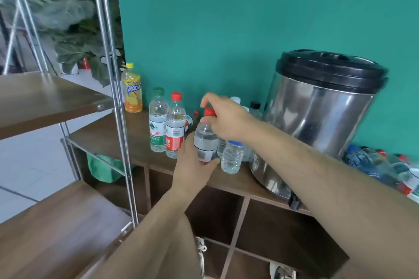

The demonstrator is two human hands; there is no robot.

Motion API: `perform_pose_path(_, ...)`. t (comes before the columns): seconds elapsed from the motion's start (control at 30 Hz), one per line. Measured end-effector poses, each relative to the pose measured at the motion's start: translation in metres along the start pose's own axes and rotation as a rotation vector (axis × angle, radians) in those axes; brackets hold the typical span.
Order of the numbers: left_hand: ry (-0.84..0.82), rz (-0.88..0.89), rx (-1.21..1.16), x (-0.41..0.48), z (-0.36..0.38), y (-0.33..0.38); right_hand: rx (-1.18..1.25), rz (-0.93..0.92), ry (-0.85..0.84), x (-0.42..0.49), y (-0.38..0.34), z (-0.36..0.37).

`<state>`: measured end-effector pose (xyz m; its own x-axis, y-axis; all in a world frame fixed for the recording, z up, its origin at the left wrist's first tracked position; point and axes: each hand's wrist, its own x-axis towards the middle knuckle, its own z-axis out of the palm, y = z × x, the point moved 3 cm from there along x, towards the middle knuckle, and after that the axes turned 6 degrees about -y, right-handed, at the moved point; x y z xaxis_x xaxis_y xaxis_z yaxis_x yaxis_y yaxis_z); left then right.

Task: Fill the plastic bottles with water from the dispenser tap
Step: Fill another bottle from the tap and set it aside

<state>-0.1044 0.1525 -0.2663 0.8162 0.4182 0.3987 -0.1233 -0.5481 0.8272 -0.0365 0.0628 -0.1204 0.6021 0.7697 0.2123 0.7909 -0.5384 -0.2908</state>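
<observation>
My left hand (192, 165) grips the lower body of a clear plastic bottle (205, 138) holding water, lifted slightly above the wooden shelf (118, 136). My right hand (224, 118) pinches its red cap (210, 112) from above. The steel water dispenser (317, 111) with a black lid stands to the right, and its black tap (294, 203) hangs over the shelf's front edge. A small blue-capped bottle (232, 156) stands just right of the held one.
A green-capped bottle (158, 120) and a red-capped bottle (175, 124) stand left of my hands, a yellow drink bottle (132, 88) further back. Several crushed bottles (385, 165) lie right of the dispenser. A metal rack post (113, 88) rises at left.
</observation>
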Motion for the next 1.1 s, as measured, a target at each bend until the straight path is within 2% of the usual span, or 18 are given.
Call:
perform_pose_path(0.27, -0.046, -0.016, 0.017, 0.037, 0.023, -0.024, -0.101, 0.128, 0.017, 0.041, 0.022, 0.016)
perform_pose_path(0.47, -0.126, -0.022, 0.059, 0.054, 0.029, -0.038, -0.319, 0.126, -0.087, 0.041, 0.028, 0.025)
perform_pose_path(0.57, 0.069, -0.052, 0.146, 0.047, 0.019, -0.050, -0.384, 0.122, -0.058, 0.041, 0.030, 0.031)
perform_pose_path(0.67, 0.264, -0.205, 0.168, 0.037, 0.006, -0.070, -0.482, 0.119, -0.050, 0.047, 0.028, 0.033)
perform_pose_path(0.8, 0.221, -0.328, 0.125, 0.038, 0.000, -0.093, -0.637, 0.103, -0.077, 0.063, 0.027, 0.030)
perform_pose_path(0.87, 0.193, -0.331, 0.121, 0.042, 0.001, -0.100, -0.715, 0.097, -0.091, 0.075, 0.027, 0.030)
perform_pose_path(1.1, 0.244, -0.342, 0.148, 0.056, 0.007, -0.111, -0.815, 0.189, -0.138, 0.129, 0.038, 0.038)
